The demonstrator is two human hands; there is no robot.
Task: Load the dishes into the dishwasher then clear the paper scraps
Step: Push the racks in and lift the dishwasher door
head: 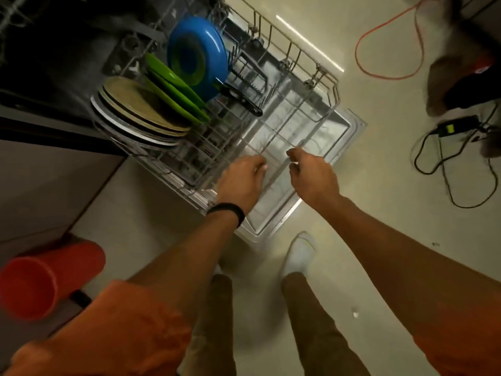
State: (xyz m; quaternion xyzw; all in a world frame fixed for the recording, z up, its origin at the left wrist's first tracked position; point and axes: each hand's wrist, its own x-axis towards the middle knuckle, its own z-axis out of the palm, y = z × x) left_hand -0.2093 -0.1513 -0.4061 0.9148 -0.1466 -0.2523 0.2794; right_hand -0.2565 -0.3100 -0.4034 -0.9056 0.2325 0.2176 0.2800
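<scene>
Through the head camera we see the dishwasher rack [298, 77] pulled out over the open door [344, 131]. At its far left stand beige plates [141, 109], green plates [173, 88] and a blue plate [198, 50]. Our left hand [241, 180] and right hand [311, 177] have their fingers curled at the rack's near wires; we cannot tell whether they grip. A white scrap [355, 314] lies on the near floor.
</scene>
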